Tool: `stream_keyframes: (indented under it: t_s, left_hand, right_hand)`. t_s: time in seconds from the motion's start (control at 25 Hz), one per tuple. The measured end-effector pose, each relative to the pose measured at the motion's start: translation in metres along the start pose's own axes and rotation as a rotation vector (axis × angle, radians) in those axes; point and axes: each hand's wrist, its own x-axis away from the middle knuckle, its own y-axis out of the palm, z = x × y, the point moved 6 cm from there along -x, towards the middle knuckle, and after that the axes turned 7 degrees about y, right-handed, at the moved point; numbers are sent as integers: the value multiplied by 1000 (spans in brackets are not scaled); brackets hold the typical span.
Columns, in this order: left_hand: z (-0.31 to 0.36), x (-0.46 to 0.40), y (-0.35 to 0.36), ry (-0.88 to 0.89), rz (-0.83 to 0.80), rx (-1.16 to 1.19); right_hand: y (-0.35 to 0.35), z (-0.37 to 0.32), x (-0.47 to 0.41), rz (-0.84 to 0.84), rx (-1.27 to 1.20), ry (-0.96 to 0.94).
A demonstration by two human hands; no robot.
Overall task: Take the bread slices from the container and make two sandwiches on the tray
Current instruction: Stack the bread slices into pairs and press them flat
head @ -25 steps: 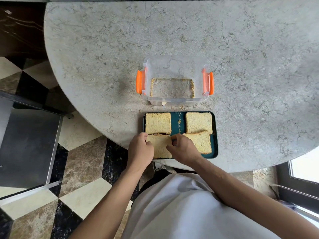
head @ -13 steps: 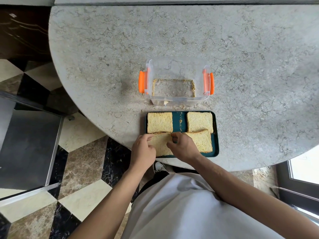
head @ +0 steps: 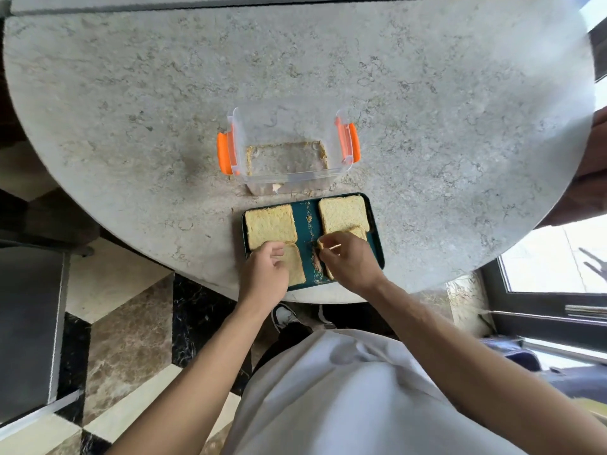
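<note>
A teal tray (head: pixel 377 249) lies at the table's near edge with several bread slices on it. Two slices lie flat at the back, the far-left slice (head: pixel 271 226) and the far-right slice (head: pixel 343 213). My left hand (head: pixel 264 274) covers the left part of the near-left slice (head: pixel 295 267), its fingers curled on the far corner. My right hand (head: pixel 348 261) pinches the left edge of the near-right slice (head: pixel 360 232), which it mostly hides. The clear container (head: pixel 289 172) with orange latches stands just behind the tray and holds only crumbs.
The round grey stone table (head: pixel 427 126) spreads far behind and to both sides. Crumbs lie along the tray's middle strip. Below the table edge are a checkered floor and a dark stool (head: pixel 26 323) on the left, and a window frame on the right.
My right hand left the near-left slice and moved right onto the near-right slice. A strip of bare tray now shows between the two near slices. My left hand stayed on the near-left slice.
</note>
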Motion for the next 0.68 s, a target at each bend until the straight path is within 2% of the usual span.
stream_keyframes:
  t_s: [0.16, 0.24, 0.48, 0.68]
  left_hand:
    - [24, -18, 23, 10, -94, 5]
    - [35, -28, 36, -12, -151, 19]
    - [56, -44, 68, -100, -217, 26]
    - [59, -50, 75, -155, -146, 38]
  right_hand:
    - [-35, 21, -13, 187, 9, 26]
    - [-45, 31, -25, 213, 23, 58]
    - [-50, 49, -48, 92, 83, 125]
    - [-54, 57, -51, 49, 62, 63]
